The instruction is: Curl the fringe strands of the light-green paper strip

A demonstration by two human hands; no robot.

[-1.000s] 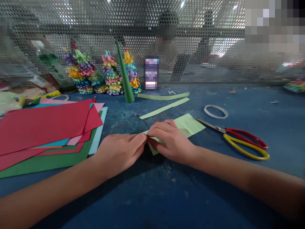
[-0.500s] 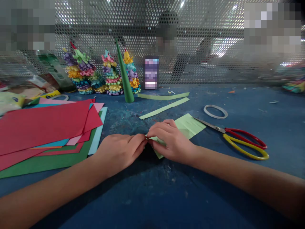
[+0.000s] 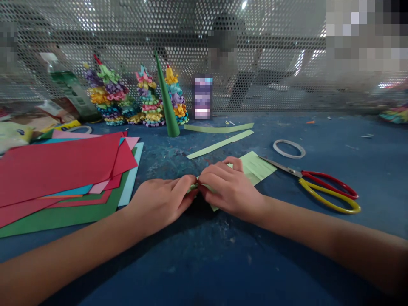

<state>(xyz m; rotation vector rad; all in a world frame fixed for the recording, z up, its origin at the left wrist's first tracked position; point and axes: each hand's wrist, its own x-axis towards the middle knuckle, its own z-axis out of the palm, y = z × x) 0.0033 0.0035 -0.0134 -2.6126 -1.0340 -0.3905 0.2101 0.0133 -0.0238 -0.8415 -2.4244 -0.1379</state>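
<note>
A light green paper sheet (image 3: pixel 257 166) with slits cut into its far edge lies on the blue table (image 3: pixel 204 255). My left hand (image 3: pixel 159 204) pinches the sheet's near left corner, fingers closed. My right hand (image 3: pixel 228 188) rests on the same sheet just to the right, its fingers curled and pressing the paper down, fingertips meeting those of the left hand. Most of the sheet's near part is hidden under my hands.
Red-and-yellow scissors (image 3: pixel 321 187) lie at the right, a tape ring (image 3: pixel 288 148) behind them. Two green strips (image 3: pixel 219 144) lie beyond the sheet. A stack of coloured paper (image 3: pixel 60 174) fills the left. A green cone (image 3: pixel 167 102) and paper trees (image 3: pixel 108 95) stand before a mesh screen.
Both hands have stayed in place, with only small finger movements at the sheet's corner; the sheet has shifted slightly.
</note>
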